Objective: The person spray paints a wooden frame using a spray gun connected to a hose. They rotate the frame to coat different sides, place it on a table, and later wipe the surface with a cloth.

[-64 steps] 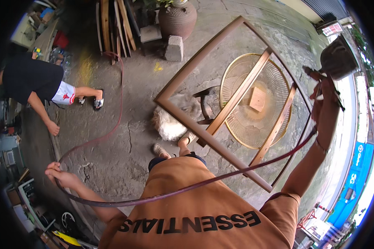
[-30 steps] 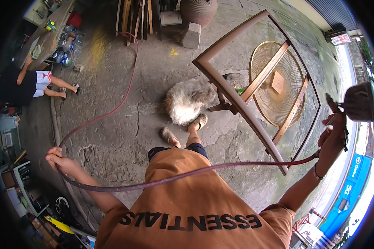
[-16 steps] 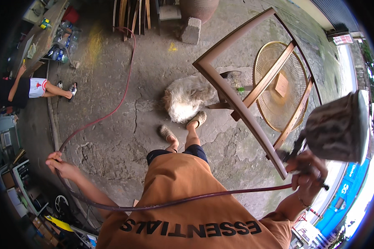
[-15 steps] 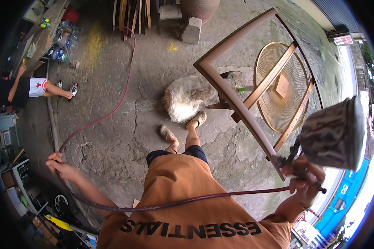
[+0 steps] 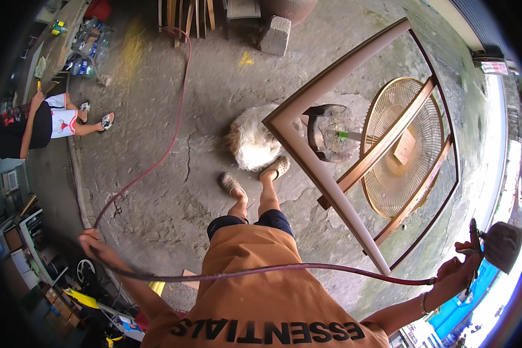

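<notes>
My right hand (image 5: 455, 272), stretched far out to the right, is closed on a spray gun (image 5: 503, 247) with a grey, paint-smeared cup. A dark red hose (image 5: 307, 267) runs from the gun across my front to the left. My left hand (image 5: 91, 242), slightly blurred, is closed on that hose at the far left. Between the gun and my feet stands a tilted brown rectangular frame (image 5: 330, 185). Behind it are wooden slats (image 5: 388, 134) and a round wire fan guard (image 5: 383, 185). The gun is apart from the frame, beyond its right corner.
A shaggy white dog (image 5: 252, 139) lies against my feet. The hose trails over the cracked concrete floor (image 5: 151, 203). A concrete block (image 5: 275, 36) and wooden strips (image 5: 185, 14) are at the back. Another person (image 5: 35, 124) is at a bench (image 5: 58, 46) on the left.
My right hand has swung the spray gun outward and away from the frame, to the right. My left hand has moved slightly down with the hose. The frame appears more fully in view.
</notes>
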Motion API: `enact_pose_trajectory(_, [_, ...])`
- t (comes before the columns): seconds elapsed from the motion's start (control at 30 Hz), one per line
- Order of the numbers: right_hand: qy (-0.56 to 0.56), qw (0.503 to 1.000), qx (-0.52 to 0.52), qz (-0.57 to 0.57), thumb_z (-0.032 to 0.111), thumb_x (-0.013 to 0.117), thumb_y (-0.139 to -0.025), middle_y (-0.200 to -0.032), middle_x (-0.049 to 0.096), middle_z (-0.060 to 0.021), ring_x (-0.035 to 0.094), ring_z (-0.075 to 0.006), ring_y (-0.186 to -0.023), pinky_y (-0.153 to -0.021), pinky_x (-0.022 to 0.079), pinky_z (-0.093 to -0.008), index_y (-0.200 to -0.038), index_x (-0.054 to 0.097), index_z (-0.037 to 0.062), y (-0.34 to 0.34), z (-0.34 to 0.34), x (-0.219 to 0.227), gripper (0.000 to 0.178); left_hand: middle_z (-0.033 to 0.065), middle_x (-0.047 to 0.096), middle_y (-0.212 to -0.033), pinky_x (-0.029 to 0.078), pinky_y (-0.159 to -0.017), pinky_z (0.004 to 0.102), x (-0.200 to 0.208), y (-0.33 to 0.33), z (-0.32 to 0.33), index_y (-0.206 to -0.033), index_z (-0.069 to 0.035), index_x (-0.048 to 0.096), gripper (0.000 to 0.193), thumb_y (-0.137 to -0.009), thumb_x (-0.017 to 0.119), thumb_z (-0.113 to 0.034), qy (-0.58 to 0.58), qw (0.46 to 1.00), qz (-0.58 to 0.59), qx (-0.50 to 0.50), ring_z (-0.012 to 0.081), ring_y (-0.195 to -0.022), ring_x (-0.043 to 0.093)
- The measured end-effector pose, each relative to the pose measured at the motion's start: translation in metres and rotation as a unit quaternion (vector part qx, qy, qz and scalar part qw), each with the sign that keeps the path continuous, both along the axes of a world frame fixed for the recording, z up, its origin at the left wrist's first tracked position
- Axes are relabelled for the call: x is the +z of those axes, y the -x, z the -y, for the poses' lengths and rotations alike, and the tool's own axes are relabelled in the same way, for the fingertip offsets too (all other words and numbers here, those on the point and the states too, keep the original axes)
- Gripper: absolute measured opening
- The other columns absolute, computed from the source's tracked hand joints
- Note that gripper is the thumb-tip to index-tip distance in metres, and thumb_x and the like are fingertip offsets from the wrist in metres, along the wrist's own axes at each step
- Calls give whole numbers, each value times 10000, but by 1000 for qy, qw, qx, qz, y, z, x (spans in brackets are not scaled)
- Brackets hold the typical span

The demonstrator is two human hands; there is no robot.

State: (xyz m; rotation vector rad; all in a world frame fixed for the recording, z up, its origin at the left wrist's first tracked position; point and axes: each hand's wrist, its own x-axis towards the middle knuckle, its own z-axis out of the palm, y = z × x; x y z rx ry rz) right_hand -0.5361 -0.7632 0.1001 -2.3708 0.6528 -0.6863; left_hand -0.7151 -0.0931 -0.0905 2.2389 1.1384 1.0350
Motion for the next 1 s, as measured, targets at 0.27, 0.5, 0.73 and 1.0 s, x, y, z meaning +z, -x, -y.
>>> enact_pose_trajectory(0.27, [-26,996,-86,-5,484,426,-992,-922,636,-54,353,-39,-334,-298,208,-175,-1096,571,36,-22,1,-6,482,124,479,-630,374,-542,363,-69,2,45,-746,11,510,303,-958,574,-195,23,958,-238,-158,212,-575,446])
enact_pose_trajectory(0.5, [-36,989,-146,-6,465,431,-995,-924,631,-69,360,-44,-335,-293,201,-188,-1119,584,42,1,-31,2,467,138,456,-589,351,-505,375,-130,-93,24,-689,14,502,333,-930,624,-182,28,935,-249,-252,256,-520,405])
enact_pose_trajectory(0.73, [-33,944,-327,-25,448,421,-1005,-918,666,-51,352,-34,-351,-326,217,-191,-1149,619,60,61,-146,9,459,135,579,-595,430,-516,369,-163,-241,-40,-701,4,561,387,-956,592,-286,57,888,-182,-418,265,-525,549])
enact_pose_trajectory(1.0, [-88,895,-436,25,391,449,-1017,-916,665,-56,368,-25,-363,-347,235,-178,-1137,628,49,132,-254,1,403,131,553,-564,403,-491,391,-147,-341,-73,-694,-2,567,393,-945,604,-303,-14,779,-191,-597,268,-505,542])
